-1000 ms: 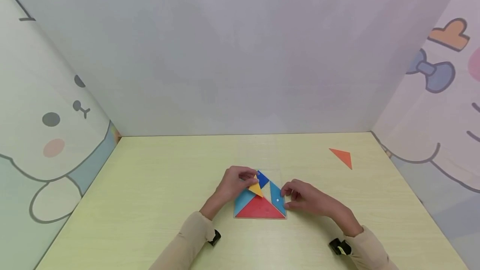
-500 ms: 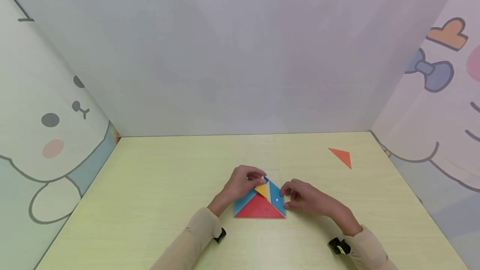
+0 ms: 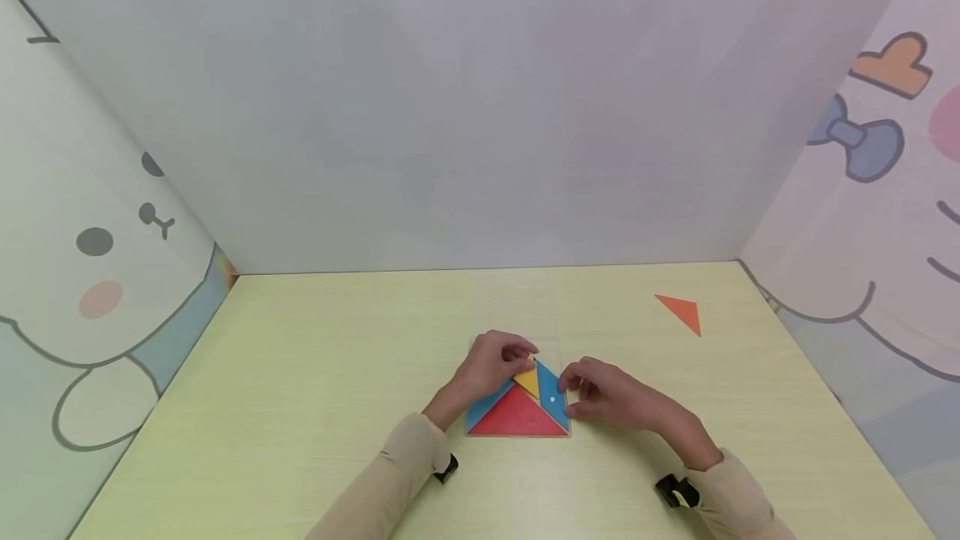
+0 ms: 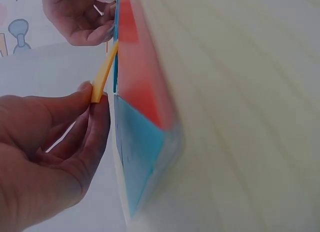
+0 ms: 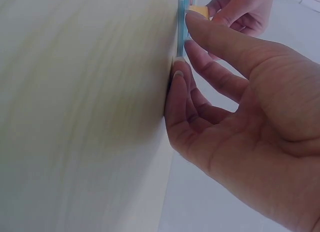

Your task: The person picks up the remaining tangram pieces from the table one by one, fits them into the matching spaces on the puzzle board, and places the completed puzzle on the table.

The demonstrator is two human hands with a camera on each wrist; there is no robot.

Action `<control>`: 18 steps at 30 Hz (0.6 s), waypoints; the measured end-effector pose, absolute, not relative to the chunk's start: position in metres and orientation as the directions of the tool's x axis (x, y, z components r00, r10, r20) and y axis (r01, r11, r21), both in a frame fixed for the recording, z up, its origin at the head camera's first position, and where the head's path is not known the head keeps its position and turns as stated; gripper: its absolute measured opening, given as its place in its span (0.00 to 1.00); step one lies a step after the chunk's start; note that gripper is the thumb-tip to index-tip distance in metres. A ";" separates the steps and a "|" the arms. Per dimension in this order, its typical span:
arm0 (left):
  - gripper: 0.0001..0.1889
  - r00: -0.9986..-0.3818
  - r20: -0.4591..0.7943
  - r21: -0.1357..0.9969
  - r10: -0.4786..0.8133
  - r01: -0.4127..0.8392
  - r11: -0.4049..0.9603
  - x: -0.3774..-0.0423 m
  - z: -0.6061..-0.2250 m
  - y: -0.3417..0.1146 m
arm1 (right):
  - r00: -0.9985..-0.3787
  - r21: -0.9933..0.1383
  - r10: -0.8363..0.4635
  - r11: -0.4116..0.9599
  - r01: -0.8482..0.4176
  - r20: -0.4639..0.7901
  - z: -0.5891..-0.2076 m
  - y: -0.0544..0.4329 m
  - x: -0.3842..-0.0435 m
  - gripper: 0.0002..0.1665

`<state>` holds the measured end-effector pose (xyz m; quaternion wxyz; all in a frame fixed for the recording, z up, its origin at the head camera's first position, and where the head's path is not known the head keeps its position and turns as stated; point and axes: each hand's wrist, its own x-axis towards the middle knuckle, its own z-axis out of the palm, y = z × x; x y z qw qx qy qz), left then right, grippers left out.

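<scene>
My left hand pinches a yellow tangram piece between thumb and fingers. In the left wrist view the piece is tilted, its far end right at the tangram board and its held end raised. A large red triangle lies along the board's near side, with a light blue piece to its left. On the right is a blue parallelogram with a white dot. My right hand rests thumb and fingertips against the board's right edge, fingers loosely bent. The dark blue piece is mostly hidden behind my left hand.
An orange triangle lies apart at the table's back right. A faint clear sheet lies behind the board. The pale wooden table meets a plain back wall, with cartoon-printed panels on both sides.
My left hand has moved right with the yellow piece, bringing it up beside the blue parallelogram and over the dark blue piece. My right hand has stayed at the board's edge.
</scene>
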<state>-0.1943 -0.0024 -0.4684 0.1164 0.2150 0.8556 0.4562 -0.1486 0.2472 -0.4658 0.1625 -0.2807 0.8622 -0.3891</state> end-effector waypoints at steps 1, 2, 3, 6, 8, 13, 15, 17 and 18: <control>0.11 -0.880 -0.005 0.829 0.476 0.263 0.494 -0.194 -0.469 -0.002 | -0.790 -0.763 -0.610 0.540 -0.356 -0.063 -0.466 0.247 -0.149 0.17; 0.11 -0.879 -0.006 0.827 0.477 0.264 0.497 -0.194 -0.469 -0.002 | -0.790 -0.764 -0.610 0.539 -0.355 -0.063 -0.466 0.247 -0.149 0.17; 0.11 -0.878 -0.007 0.824 0.479 0.266 0.500 -0.195 -0.469 -0.002 | -0.790 -0.764 -0.610 0.539 -0.355 -0.064 -0.466 0.247 -0.149 0.17; 0.12 -0.871 0.002 0.817 0.491 0.284 0.501 -0.195 -0.470 -0.002 | -0.791 -0.764 -0.609 0.540 -0.354 -0.064 -0.465 0.247 -0.148 0.17; 0.12 -0.867 0.009 0.811 0.498 0.298 0.504 -0.195 -0.470 -0.002 | -0.791 -0.763 -0.608 0.541 -0.353 -0.065 -0.465 0.247 -0.148 0.17; 0.14 -0.860 0.011 0.796 0.510 0.316 0.517 -0.194 -0.468 -0.001 | -0.794 -0.761 -0.604 0.548 -0.348 -0.072 -0.464 0.246 -0.148 0.17; 0.14 -0.858 0.005 0.794 0.513 0.316 0.520 -0.194 -0.468 0.000 | -0.795 -0.761 -0.603 0.549 -0.346 -0.074 -0.464 0.246 -0.148 0.17; 0.14 -0.855 0.001 0.791 0.519 0.318 0.522 -0.194 -0.468 0.000 | -0.794 -0.761 -0.603 0.549 -0.346 -0.073 -0.464 0.246 -0.148 0.17; 0.14 -0.853 -0.002 0.790 0.522 0.319 0.524 -0.194 -0.468 -0.001 | -0.794 -0.762 -0.604 0.547 -0.347 -0.073 -0.464 0.246 -0.148 0.17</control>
